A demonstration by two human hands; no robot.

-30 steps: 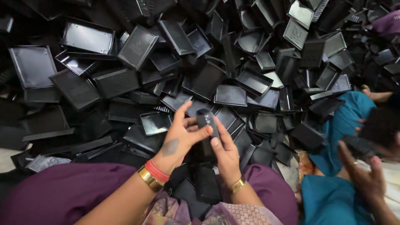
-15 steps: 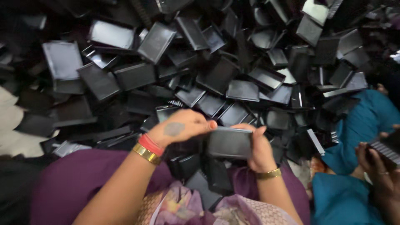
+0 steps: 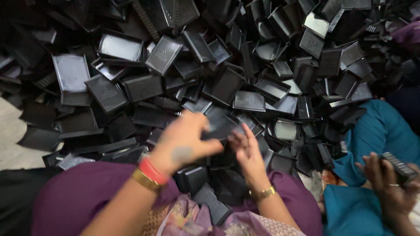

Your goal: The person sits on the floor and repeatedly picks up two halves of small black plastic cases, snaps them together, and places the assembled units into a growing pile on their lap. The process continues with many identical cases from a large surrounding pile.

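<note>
My left hand [image 3: 186,142], with a red and a gold bangle on the wrist, reaches forward over the pile and grips a black plastic tray [image 3: 221,126] by its near edge. My right hand [image 3: 247,150], with a gold bangle, is just right of it. Its fingers are spread and touch the same tray's right side. Both hands are blurred by motion. Several more black trays [image 3: 208,183] lie in my lap between my purple-clad knees, below the hands.
A large heap of black plastic trays and lids [image 3: 227,65] fills the view ahead. Pale floor [image 3: 13,144] shows at the left. At the right sits a co-worker in teal clothes [image 3: 376,131], whose hand [image 3: 385,179] holds a black piece [image 3: 399,167].
Both hands held a black case close to my lap; now they have moved forward over the pile, the right hand's fingers have spread. The view has shifted slightly.
</note>
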